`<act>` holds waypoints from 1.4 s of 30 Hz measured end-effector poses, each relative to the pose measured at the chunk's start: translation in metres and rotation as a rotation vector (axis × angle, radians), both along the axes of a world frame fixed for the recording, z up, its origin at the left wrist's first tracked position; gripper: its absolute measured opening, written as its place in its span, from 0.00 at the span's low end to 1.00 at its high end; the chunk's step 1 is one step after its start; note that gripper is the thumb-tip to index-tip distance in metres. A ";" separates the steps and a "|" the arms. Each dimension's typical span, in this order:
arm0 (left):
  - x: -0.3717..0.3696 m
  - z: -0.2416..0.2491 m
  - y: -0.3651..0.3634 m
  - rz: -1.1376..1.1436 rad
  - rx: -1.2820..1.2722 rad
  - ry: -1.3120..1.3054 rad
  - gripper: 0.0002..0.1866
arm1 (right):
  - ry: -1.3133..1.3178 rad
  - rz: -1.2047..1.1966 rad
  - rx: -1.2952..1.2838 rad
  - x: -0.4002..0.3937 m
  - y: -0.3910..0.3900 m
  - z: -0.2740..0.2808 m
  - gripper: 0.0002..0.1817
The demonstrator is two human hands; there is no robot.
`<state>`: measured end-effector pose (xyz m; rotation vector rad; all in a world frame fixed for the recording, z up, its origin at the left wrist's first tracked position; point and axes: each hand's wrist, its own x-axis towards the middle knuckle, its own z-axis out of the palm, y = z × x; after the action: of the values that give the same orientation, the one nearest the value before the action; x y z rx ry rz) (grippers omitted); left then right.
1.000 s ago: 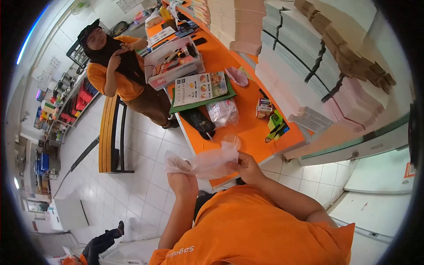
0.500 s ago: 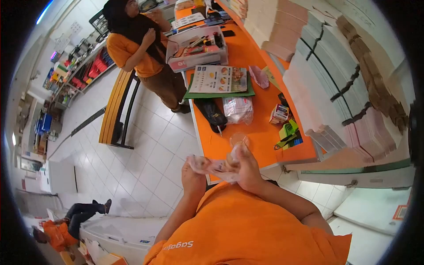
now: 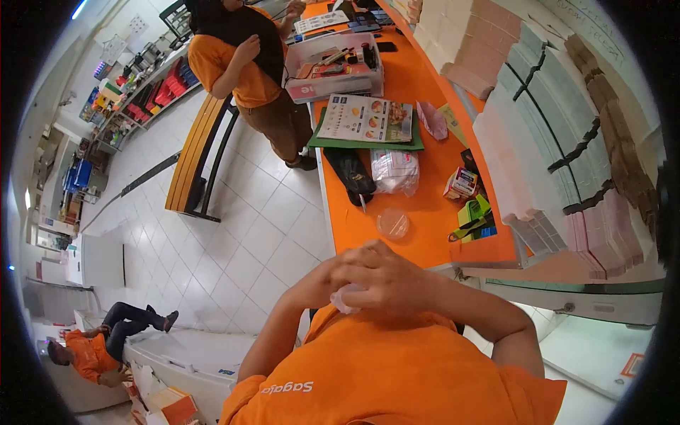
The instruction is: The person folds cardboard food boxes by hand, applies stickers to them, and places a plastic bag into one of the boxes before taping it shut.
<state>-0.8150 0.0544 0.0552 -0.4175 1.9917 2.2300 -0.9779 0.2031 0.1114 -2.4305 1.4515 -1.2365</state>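
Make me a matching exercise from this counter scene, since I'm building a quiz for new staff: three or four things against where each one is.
Things:
1. clear round lid
2. menu sheet
3. crumpled plastic bag
4. wooden bench

Places:
A. on the tiled floor beside the counter
B. bunched in both hands at the chest
C. on a green folder
D. bare orange counter, near edge

Pairs: 1-D, 2-C, 3-B, 4-A
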 end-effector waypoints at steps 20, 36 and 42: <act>0.027 0.004 0.058 0.582 -0.697 0.155 0.13 | -1.075 -0.164 0.934 0.014 0.007 -0.087 0.18; 0.038 -0.001 0.028 0.312 -1.046 0.626 0.09 | -1.498 0.179 1.083 -0.002 0.016 -0.078 0.06; 0.079 -0.043 0.022 0.414 -0.780 0.343 0.11 | -1.135 -0.179 0.866 -0.011 0.052 -0.113 0.09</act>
<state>-0.7363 0.0767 0.0122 -0.5872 3.1922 1.6761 -0.9888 0.2554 -0.0020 -0.7946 1.3359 -1.2481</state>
